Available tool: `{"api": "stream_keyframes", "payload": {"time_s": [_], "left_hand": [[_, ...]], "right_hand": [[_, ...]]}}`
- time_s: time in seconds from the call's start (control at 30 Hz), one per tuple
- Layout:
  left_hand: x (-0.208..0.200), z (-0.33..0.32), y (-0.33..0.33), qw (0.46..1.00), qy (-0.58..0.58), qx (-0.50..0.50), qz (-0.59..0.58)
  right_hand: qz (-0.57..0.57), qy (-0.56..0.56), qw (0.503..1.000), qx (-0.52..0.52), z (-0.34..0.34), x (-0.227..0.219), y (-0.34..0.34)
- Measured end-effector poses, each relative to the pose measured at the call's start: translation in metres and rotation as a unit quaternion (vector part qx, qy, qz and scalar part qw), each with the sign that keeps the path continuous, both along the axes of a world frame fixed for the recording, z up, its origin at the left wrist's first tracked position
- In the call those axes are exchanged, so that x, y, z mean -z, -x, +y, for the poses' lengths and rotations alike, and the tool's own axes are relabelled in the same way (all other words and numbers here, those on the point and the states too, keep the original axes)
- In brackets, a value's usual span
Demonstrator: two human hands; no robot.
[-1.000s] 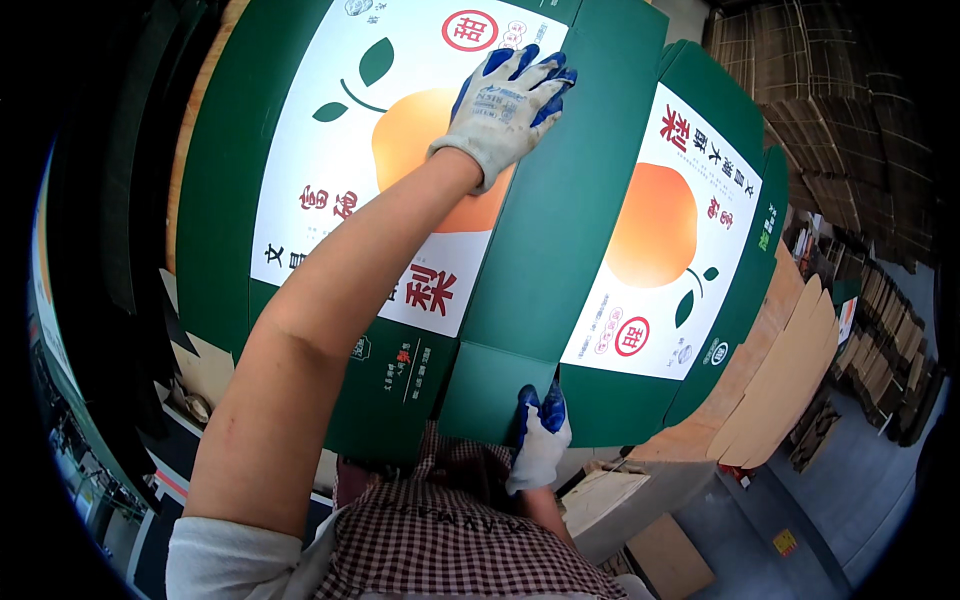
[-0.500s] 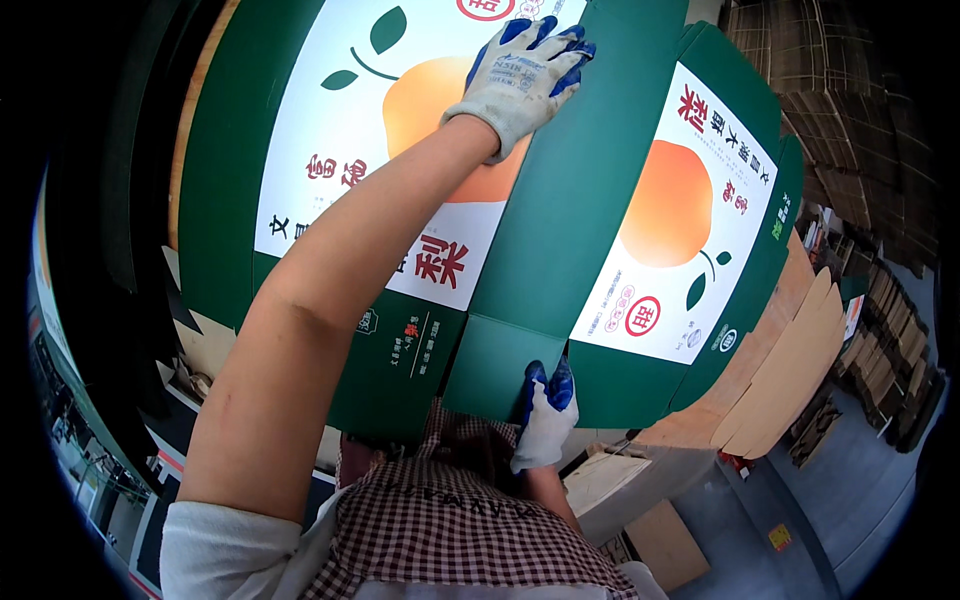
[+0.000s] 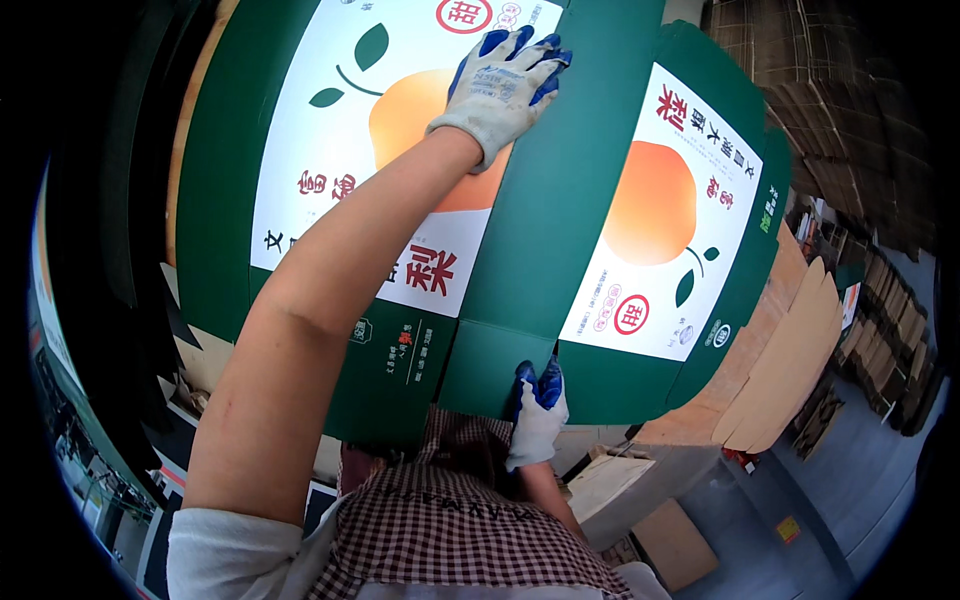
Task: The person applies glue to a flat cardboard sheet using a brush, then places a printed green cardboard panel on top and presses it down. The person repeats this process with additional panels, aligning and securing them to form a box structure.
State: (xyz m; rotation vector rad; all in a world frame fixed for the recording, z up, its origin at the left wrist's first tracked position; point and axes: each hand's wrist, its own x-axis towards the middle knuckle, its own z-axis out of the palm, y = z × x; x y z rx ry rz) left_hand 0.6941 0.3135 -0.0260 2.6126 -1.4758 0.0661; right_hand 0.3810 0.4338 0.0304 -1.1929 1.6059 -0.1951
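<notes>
- Green cardboard sheet (image 3: 530, 230) lies beneath the left hand (image 3: 500, 90), spreading to both sides of it; I'd judge the printing and creasing done, and I see no wall raised.
- The near flap (image 3: 485, 365), just left of the right hand (image 3: 540, 405), looks flat, not folded up yet.
- Palm down, the gloved left hand is spread wide across the printed pear (image 3: 400, 125) and the plain band, grasping nothing that I can see.
- Blue fingertips slightly parted, the right hand touches the near edge; whether it pinches the card, I can't tell.
</notes>
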Motion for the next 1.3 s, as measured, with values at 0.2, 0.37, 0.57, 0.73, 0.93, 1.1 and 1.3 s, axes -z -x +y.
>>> {"api": "stream_keyframes", "payload": {"time_s": [0.2, 0.37, 0.57, 0.73, 0.93, 1.1, 1.3], "left_hand": [[-0.001, 0.000, -0.004, 1.000, 0.015, 0.024, 0.002], [-0.006, -0.001, -0.005, 0.996, 0.062, 0.050, 0.032], [-0.010, 0.000, -0.005, 0.995, 0.070, 0.052, 0.042], [-0.018, -0.004, -0.002, 0.997, 0.034, 0.056, 0.052], [-0.028, -0.007, 0.003, 0.998, -0.045, 0.036, 0.040], [-0.021, -0.035, -0.019, 1.000, -0.016, 0.021, -0.005], [-0.020, -0.007, 0.007, 0.999, -0.027, 0.032, -0.009]], "right_hand": [[0.109, 0.039, 0.973, -0.200, 0.008, -0.021, 0.029], [0.166, 0.174, 0.890, -0.388, -0.010, -0.049, 0.062], [0.064, 0.325, 0.814, -0.477, -0.063, -0.032, -0.062], [0.046, 0.386, 0.771, -0.504, -0.076, 0.025, -0.120], [0.030, 0.371, 0.778, -0.507, -0.071, 0.038, -0.120], [-0.039, 0.362, 0.806, -0.467, -0.075, 0.033, -0.115], [-0.064, 0.364, 0.826, -0.427, -0.073, 0.050, -0.101]]}}
